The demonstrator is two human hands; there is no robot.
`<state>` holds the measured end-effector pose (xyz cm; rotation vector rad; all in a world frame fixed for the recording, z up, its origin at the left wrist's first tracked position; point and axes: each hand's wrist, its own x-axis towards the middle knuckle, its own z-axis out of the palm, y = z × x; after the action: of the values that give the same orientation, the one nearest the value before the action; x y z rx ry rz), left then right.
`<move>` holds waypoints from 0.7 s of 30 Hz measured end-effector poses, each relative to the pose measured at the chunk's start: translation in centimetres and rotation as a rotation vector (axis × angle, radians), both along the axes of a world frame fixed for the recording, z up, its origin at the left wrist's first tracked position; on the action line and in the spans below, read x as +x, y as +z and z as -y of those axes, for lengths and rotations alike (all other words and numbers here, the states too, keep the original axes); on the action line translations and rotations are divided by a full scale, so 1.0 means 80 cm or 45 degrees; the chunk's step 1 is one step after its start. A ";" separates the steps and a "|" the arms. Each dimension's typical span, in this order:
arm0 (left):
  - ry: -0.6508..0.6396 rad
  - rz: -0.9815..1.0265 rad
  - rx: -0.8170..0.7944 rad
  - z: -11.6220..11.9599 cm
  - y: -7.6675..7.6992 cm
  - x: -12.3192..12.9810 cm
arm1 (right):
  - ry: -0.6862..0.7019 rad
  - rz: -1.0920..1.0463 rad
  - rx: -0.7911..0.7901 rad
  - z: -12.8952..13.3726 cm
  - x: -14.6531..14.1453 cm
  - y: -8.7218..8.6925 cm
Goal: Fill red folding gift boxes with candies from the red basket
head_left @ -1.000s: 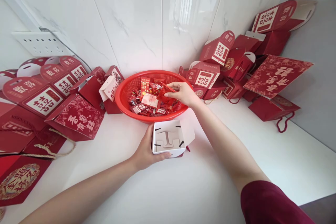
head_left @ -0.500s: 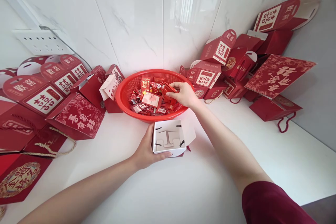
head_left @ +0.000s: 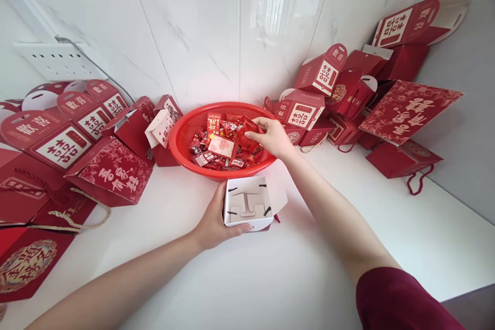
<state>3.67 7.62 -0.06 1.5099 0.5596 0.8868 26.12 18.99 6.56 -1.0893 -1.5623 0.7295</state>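
Note:
A small white-lined box [head_left: 248,206] stands with its top open on the white counter, in front of the red basket. My left hand [head_left: 217,219] grips it from the left, thumb along the near edge. Red-wrapped candies [head_left: 228,142] fill the middle of the red plastic basket [head_left: 181,152]. Over the basket's right side, my right hand [head_left: 268,136] pinches a red wrapped candy [head_left: 249,126] between thumb and fingers. The box has dark ties at its inner corners, and a pale flap sticks out on its right.
Red gift boxes [head_left: 64,147] crowd the left side of the counter [head_left: 216,289]. More red boxes [head_left: 327,75] are stacked at the right, near the grey wall. A white socket strip [head_left: 58,59] with a cable is on the tiled wall behind.
My right hand has shifted slightly up over the candies, still pinching. The box and my left hand have barely moved.

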 end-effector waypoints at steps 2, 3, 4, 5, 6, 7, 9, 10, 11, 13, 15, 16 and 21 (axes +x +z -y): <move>0.001 -0.003 0.008 0.000 0.000 0.000 | -0.026 -0.044 -0.032 0.001 0.000 -0.001; 0.001 -0.005 0.010 -0.001 0.000 -0.001 | -0.035 -0.051 -0.033 0.001 0.000 -0.001; -0.001 -0.005 0.009 -0.001 -0.001 -0.001 | -0.038 -0.046 -0.027 0.002 -0.001 -0.001; -0.001 -0.005 0.009 -0.001 -0.001 -0.001 | -0.038 -0.026 -0.017 0.003 0.000 -0.001; -0.001 -0.005 0.010 -0.001 -0.001 -0.002 | -0.039 0.004 -0.004 0.004 0.000 0.000; 0.000 -0.004 0.011 0.000 -0.002 -0.002 | -0.040 0.036 0.006 0.004 0.000 0.001; 0.002 -0.002 0.011 0.000 -0.002 -0.002 | -0.064 0.084 0.012 0.005 0.000 0.002; 0.001 -0.003 0.010 -0.001 -0.003 -0.002 | -0.082 0.095 0.012 0.006 0.000 0.003; 0.000 -0.003 0.009 -0.001 -0.003 -0.002 | -0.096 0.101 0.011 0.006 0.000 0.003; -0.005 0.000 0.006 -0.002 -0.003 -0.001 | -0.109 0.111 -0.004 0.007 0.000 0.004; -0.005 0.005 0.004 -0.002 -0.003 0.000 | -0.101 0.137 -0.025 0.007 0.000 0.004; -0.005 0.006 0.002 -0.002 -0.003 0.000 | -0.092 0.147 -0.029 0.008 0.000 0.005; -0.006 0.004 -0.016 0.000 -0.004 -0.001 | -0.008 0.084 -0.017 0.010 -0.001 0.008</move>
<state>3.56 7.66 -0.34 1.4973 0.5583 0.8806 26.05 18.16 7.23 -1.1379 -1.6108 0.7066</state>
